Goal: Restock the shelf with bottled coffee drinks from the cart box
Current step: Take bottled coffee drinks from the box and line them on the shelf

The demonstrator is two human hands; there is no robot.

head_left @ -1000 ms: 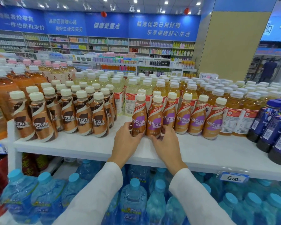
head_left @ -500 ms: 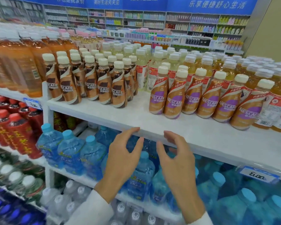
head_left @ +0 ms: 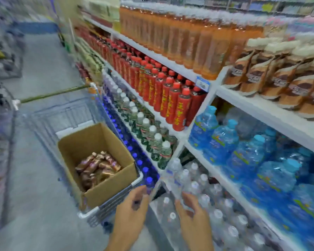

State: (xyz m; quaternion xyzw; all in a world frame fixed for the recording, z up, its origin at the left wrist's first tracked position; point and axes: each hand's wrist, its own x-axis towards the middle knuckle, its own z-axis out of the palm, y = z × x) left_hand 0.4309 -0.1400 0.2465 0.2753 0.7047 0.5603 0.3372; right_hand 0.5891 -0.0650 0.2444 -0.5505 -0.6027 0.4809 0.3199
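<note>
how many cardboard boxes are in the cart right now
1. The open cardboard box sits at the near end of the wire cart, left of the shelves, with coffee bottles lying in its bottom. The rest of the cart is blurred, but no second box shows.

Head view — looking down-left at cart beside shelving.

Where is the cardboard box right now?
In the head view the cardboard box sits lower left, inside the wire cart, beside the shelving and just ahead of the left hand.
</note>
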